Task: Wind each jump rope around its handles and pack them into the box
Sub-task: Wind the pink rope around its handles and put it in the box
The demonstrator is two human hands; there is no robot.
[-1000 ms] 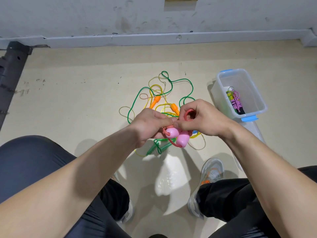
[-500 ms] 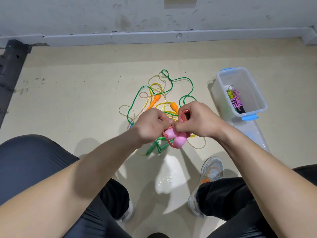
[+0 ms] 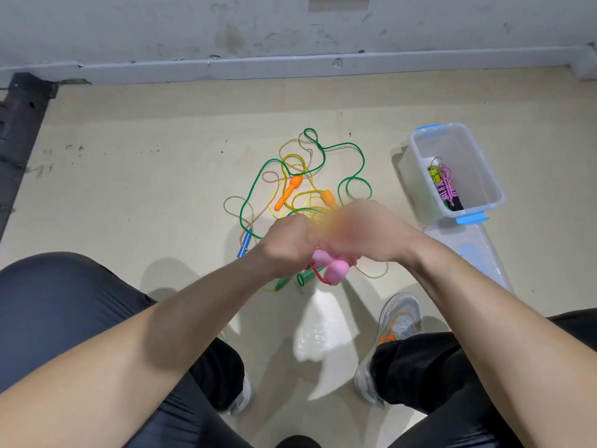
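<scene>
My left hand (image 3: 289, 245) and my right hand (image 3: 361, 232) are closed side by side on a pink-handled jump rope (image 3: 329, 268); its two pink handles and a loop of red cord stick out below my fists. My right hand is blurred. Behind my hands a tangle of ropes lies on the floor: a green rope (image 3: 339, 148), a yellow rope with orange handles (image 3: 289, 192), and a beige rope with a blue handle (image 3: 244, 244). The clear box with blue latches (image 3: 484, 171) stands at the right with a wound purple rope bundle (image 3: 447, 189) inside.
The box's clear lid (image 3: 475, 253) lies flat on the floor just in front of the box. My knees and grey shoes (image 3: 397, 321) frame the lower view. A wall with a grey skirting runs along the back; a dark metal piece (image 3: 19, 124) is at far left.
My two hands have drawn tighter together and dropped slightly over the pink handles. The red cord loop by my right fingers is no longer visible. The right hand is now motion-blurred.
</scene>
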